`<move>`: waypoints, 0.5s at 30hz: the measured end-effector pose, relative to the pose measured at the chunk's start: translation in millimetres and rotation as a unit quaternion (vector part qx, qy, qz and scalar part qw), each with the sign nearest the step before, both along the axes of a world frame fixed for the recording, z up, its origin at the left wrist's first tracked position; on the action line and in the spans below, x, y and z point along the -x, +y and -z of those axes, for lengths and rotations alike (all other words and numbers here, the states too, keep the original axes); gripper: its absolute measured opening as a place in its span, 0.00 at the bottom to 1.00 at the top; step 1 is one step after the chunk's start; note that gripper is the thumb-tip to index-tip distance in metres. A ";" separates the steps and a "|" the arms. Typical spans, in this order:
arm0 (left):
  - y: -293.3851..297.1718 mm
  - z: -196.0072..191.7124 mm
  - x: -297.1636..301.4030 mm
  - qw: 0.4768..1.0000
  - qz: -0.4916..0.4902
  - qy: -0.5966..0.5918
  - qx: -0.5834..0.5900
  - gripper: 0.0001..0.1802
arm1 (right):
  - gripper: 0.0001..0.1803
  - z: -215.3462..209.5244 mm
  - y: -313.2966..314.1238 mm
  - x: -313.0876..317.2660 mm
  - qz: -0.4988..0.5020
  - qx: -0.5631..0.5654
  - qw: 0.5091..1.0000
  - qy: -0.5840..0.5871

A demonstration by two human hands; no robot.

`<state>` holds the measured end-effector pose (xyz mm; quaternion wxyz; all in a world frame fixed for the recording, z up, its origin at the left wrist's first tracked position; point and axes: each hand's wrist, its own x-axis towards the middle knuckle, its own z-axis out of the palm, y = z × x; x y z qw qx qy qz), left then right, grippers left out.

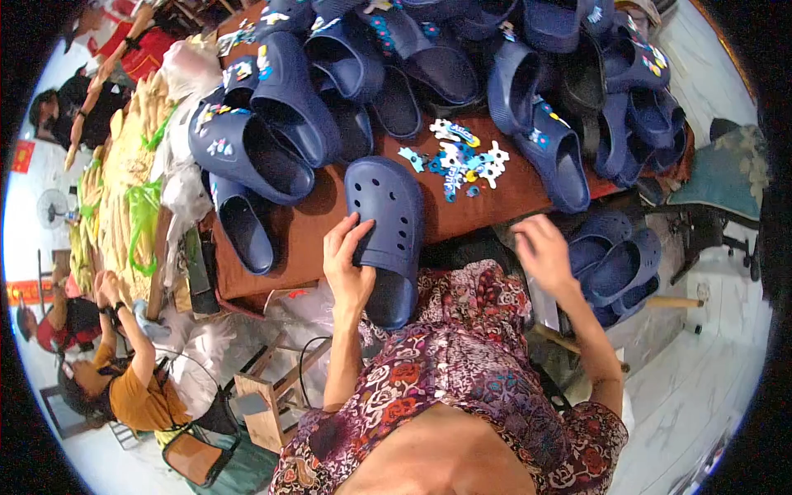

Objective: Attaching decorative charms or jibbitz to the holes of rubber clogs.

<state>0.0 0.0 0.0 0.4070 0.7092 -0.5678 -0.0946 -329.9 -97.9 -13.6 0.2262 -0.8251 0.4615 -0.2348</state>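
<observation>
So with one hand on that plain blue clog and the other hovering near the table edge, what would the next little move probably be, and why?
Probably the right hand reaches forward to the pile of small charms. The left hand steadies a blue clog whose holes look bare, while clogs in the heap carry charms, and the right hand looks empty.

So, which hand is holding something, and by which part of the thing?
The left hand grips a navy clog by its left side, near the middle. The right hand is blurred at the table edge; whether it holds anything cannot be told.
</observation>
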 end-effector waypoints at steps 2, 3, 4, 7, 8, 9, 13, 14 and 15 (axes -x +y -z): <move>2.6 1.3 9.9 1.000 -0.020 0.018 0.014 0.24 | 0.09 12.5 -6.9 -24.3 -0.049 0.022 0.998 -0.013; 3.7 -4.2 -9.2 1.000 -0.019 0.007 0.017 0.24 | 0.10 15.6 -9.1 -57.1 -0.069 0.042 0.996 -0.023; 6.3 -3.7 -9.4 0.999 -0.032 -0.004 0.017 0.25 | 0.12 20.9 -17.0 -72.2 -0.081 0.071 0.994 -0.018; 17.8 -0.9 -12.9 0.998 -0.063 -0.019 0.009 0.25 | 0.16 37.3 -41.7 -117.7 -0.108 0.135 0.984 -0.029; 20.3 0.4 -14.7 0.997 -0.070 -0.024 0.000 0.23 | 0.20 39.7 -49.0 -130.0 -0.122 0.131 0.984 -0.023; 23.9 2.7 -16.7 0.997 -0.079 -0.024 0.000 0.23 | 0.20 43.0 -54.1 -144.7 -0.130 0.130 0.983 -0.025; 26.5 2.4 -18.1 0.996 -0.092 -0.014 -0.006 0.23 | 0.23 60.8 -76.6 -177.1 -0.151 0.196 0.969 0.022; 23.8 1.5 -16.8 0.996 -0.086 -0.011 -0.004 0.23 | 0.22 66.8 -83.8 -177.5 -0.147 0.205 0.966 0.055; 22.4 2.0 -16.6 0.996 -0.093 -0.013 -0.003 0.23 | 0.22 69.7 -88.6 -178.7 -0.145 0.214 0.962 0.087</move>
